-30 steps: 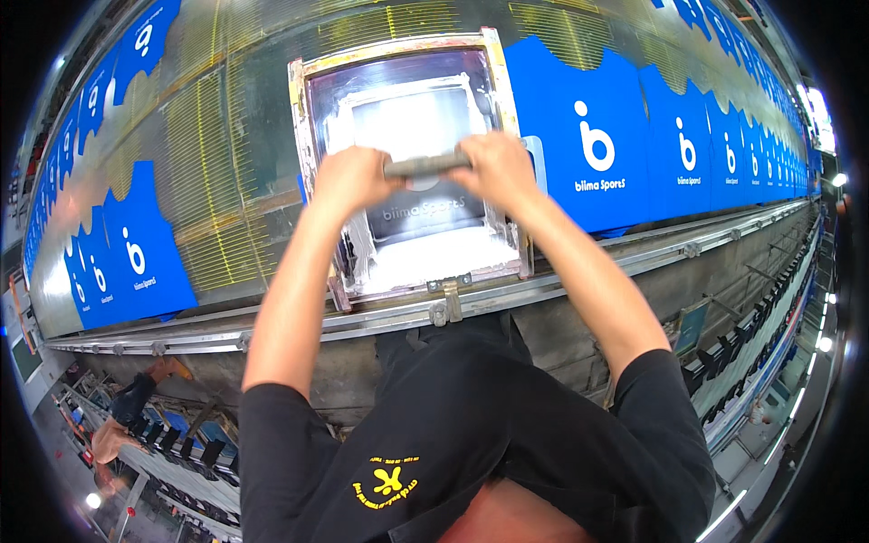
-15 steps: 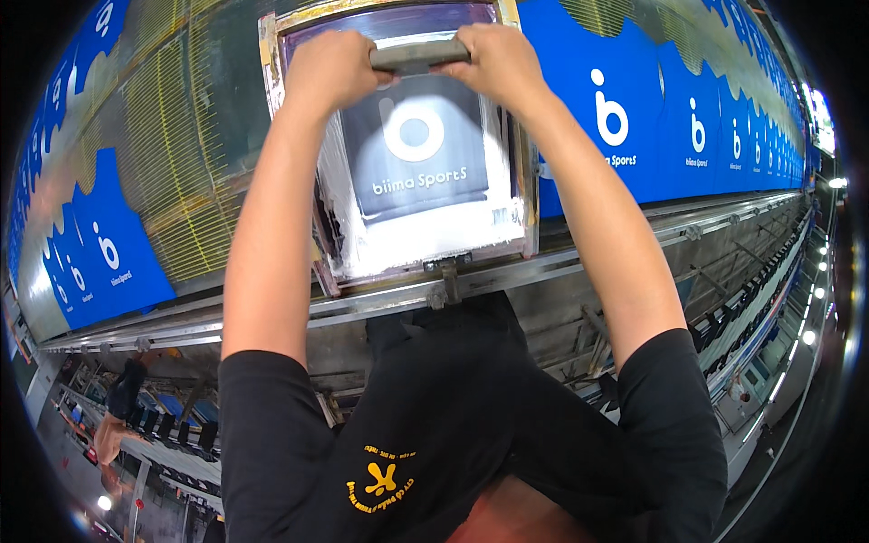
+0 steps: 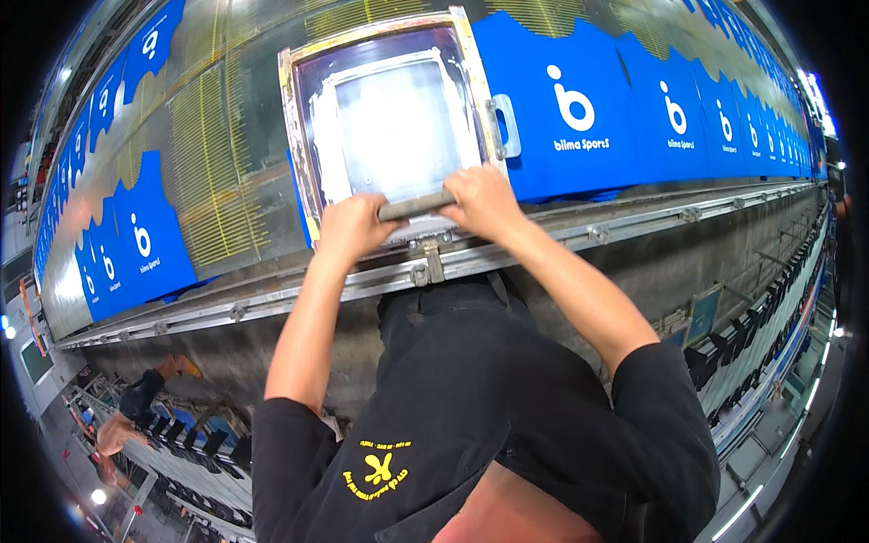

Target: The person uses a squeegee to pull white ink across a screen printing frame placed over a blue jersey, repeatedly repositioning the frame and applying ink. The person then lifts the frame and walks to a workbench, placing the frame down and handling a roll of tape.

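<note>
A squeegee (image 3: 416,207) lies crosswise at the near end of a screen-printing frame (image 3: 288,118). My left hand (image 3: 351,228) is closed round its left end, and my right hand (image 3: 486,201) grips the right end. White ink (image 3: 398,127) covers most of the mesh beyond the squeegee, glaring under the light. The squeegee's blade is hidden by its handle and my hands. A metal handle (image 3: 509,127) sticks out from the frame's right side. From under the left side of the frame peeks a strip of blue fabric (image 3: 300,204).
Blue fabric pieces with white prints (image 3: 575,136) line the long table to the right; more blue pieces (image 3: 145,226) lie to the left. A metal rail (image 3: 543,242) runs along the near edge. Another person (image 3: 136,407) is at the lower left.
Both hands have drawn the squeegee from the far end of the frame to the near end. White ink now covers the mesh where the design showed before.
</note>
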{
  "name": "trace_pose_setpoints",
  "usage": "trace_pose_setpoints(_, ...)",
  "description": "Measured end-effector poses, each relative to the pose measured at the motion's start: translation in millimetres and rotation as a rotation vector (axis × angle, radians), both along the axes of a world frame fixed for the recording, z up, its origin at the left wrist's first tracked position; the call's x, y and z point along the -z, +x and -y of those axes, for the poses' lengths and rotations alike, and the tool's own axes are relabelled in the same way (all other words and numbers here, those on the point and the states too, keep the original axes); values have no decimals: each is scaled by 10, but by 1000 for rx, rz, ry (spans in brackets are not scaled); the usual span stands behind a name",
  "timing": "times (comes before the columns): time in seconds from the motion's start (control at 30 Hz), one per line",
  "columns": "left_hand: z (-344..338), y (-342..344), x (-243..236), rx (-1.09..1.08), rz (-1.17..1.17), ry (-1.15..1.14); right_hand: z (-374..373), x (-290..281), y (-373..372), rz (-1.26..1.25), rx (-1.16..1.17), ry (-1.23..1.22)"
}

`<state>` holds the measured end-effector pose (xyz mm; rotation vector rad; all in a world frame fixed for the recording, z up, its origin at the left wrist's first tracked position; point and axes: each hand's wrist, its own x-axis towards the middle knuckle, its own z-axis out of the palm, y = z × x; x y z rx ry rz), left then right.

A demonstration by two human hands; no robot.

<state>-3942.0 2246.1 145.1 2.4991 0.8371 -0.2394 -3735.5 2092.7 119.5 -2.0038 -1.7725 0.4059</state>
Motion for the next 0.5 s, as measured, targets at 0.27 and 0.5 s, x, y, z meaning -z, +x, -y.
trace_pose_setpoints(0.27, -242, 423, 316, 107, -122, -42, -247, 117, 249, -75, 100, -340)
trace_pose_setpoints(0.5, -833, 617, 227, 164, -181, -463, -425, 132, 640, -570, 284, -332)
